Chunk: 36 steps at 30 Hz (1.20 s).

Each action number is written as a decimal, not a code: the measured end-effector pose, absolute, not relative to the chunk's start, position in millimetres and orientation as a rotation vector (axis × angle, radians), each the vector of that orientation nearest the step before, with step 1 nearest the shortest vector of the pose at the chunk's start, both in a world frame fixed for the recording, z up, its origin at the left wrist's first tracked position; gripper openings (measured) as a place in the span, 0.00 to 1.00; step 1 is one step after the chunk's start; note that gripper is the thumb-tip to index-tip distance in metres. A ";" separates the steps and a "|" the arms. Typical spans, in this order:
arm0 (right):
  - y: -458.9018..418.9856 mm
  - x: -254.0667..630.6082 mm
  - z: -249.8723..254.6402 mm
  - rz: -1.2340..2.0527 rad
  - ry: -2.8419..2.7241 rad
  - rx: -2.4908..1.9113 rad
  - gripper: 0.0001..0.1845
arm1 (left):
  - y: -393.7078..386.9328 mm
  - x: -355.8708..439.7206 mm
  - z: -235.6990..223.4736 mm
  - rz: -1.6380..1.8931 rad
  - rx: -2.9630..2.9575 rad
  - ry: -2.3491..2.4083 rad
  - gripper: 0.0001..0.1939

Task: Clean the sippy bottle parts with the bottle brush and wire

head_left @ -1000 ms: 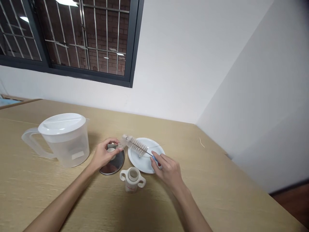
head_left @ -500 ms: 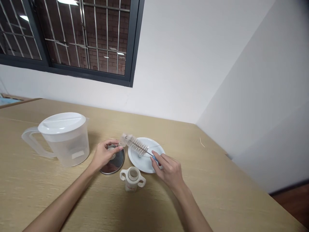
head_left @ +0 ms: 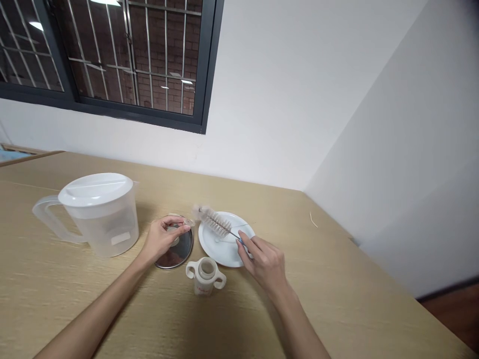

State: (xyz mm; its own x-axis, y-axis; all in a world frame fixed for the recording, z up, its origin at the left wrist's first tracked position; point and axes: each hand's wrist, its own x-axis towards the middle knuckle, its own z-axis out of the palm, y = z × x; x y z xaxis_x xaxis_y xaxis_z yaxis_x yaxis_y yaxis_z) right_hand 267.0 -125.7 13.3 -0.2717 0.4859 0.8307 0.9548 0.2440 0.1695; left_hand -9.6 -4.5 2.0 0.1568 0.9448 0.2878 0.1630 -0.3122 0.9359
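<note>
My right hand (head_left: 264, 257) grips the blue handle end of a bottle brush (head_left: 217, 223), whose white bristles point up and left above a white plate (head_left: 224, 252). Between the thumb and fingers of my left hand (head_left: 162, 237) is a small clear piece, perhaps a bottle nipple (head_left: 189, 222); its exact shape is hard to make out. The brush tip is just right of this piece. Beneath my left hand lies a round, shiny metal-rimmed lid (head_left: 179, 254), partly hidden. An uncapped baby bottle with two handles (head_left: 204, 284) stands upright in front of the plate.
A translucent lidded pitcher (head_left: 108, 224) stands at the left, its handle pointing left. On the wooden table (head_left: 337, 294) a thin pale strip (head_left: 313, 220) lies at the right. A white wall (head_left: 262, 114) and a barred window (head_left: 134, 60) rise behind the table.
The brush has moved slightly right with my right hand, and its tip has come away from the clear piece. My left hand has stayed almost still.
</note>
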 end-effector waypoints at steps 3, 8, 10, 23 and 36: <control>-126.7 266.4 15.6 -0.900 -1.829 -1.296 0.12 | -3.6 -9.9 0.8 1.239 1.620 1.095 0.23; -126.3 263.7 14.3 -0.844 -1.885 -1.267 0.11 | -3.1 -11.2 0.5 1.207 1.648 1.069 0.22; -125.7 264.1 12.8 -0.858 -1.919 -1.267 0.11 | -3.1 -11.3 0.4 1.215 1.654 1.055 0.22; -127.0 268.3 14.9 -0.858 -1.843 -1.244 0.11 | -4.0 -12.4 2.9 1.246 1.615 1.056 0.21; -126.2 269.2 13.5 -0.916 -1.929 -1.263 0.11 | -8.3 -10.0 8.1 1.258 1.633 1.052 0.22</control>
State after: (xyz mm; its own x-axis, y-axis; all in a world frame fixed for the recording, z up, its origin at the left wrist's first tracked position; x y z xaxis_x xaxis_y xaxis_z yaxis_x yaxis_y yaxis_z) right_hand 269.2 -126.2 13.5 -0.3261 0.4819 0.8133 0.9349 0.2922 0.2017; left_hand -10.0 -8.3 8.1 0.1580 0.9379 0.3087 0.1377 -0.3305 0.9337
